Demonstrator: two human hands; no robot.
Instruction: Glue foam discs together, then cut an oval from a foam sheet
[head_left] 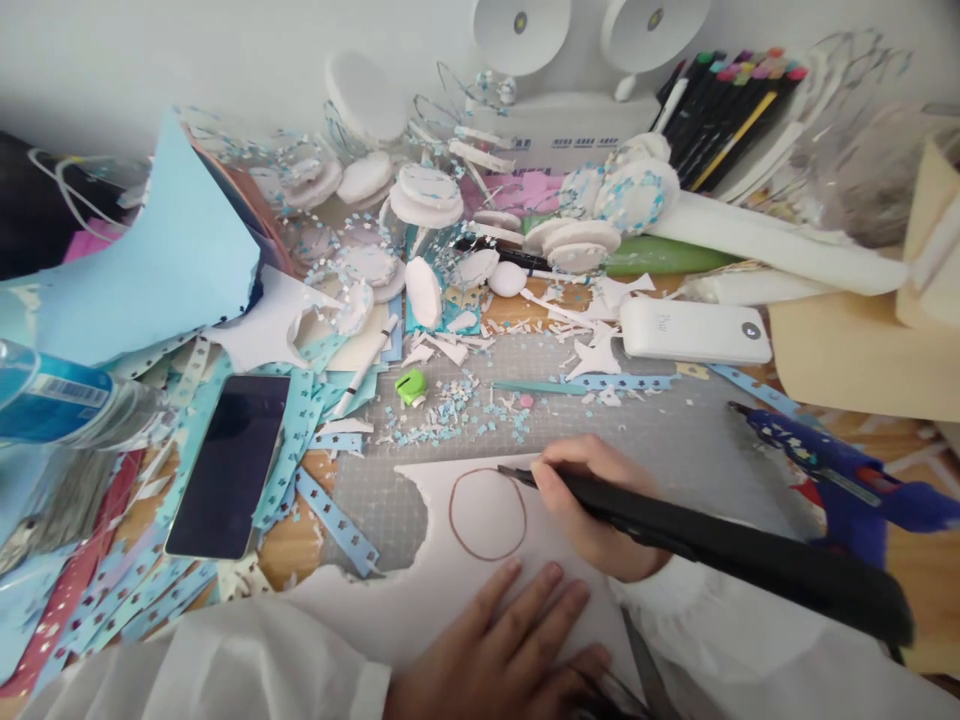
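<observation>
My right hand [596, 515] is closed round a black pen [705, 545], its tip resting on a brown circle [487, 513] drawn on a sheet of white paper [450, 590]. My left hand [502, 650] lies flat on the paper's near part with fingers stretched out, pressing it down just below the circle. The paper rests on a grey cutting mat [675, 445]. Both wrists wear white sleeves.
A dark phone [229, 465] lies left among blue punched paper strips. A water bottle [67, 400] lies at far left. A blue glue gun [840, 475] is at right, a white power bank [694, 330] behind. White foam discs, markers [720, 100] and scraps crowd the back. Scissors [645, 680] lie near my wrists.
</observation>
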